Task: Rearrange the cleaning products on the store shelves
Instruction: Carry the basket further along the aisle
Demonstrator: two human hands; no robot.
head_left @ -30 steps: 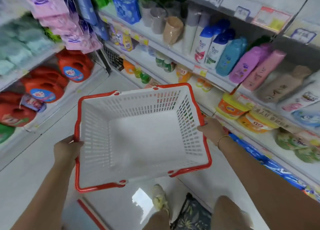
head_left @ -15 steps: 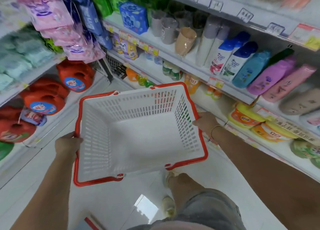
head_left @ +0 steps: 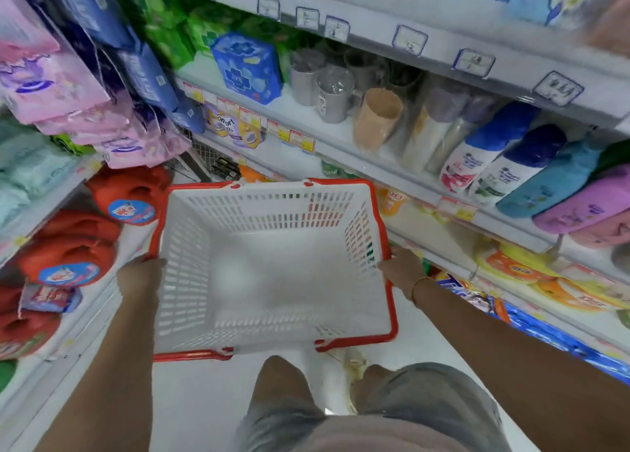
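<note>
Head view of a store aisle with shelves on both sides. The white slotted basket (head_left: 184,247) with a red rim is carried level over the floor (head_left: 204,400), in the middle of the aisle. The left hand (head_left: 141,276) grips its left rim and the right hand (head_left: 400,267), with a bracelet (head_left: 417,286) at the wrist, grips its right rim, the fingers of both curled over the edge.

Change over the last second: the grip and the basket's place between the arms are as before, but the shelf goods now stand larger and higher in view, and a knee has come forward under the basket. The person appears to be walking toward the far corner. No product has been handled, so the rearranging is judged not yet begun.

Containers: the basket holds nothing. The left shelves hold red-orange detergent jugs (head_left: 68,250), lying close together. The right shelves hold shampoo bottles (head_left: 477,158) tilted in a row, with cups (head_left: 376,117) just to their left and yellow-orange tubs (head_left: 511,267) on the shelf below. All are well apart from both hands.
</note>
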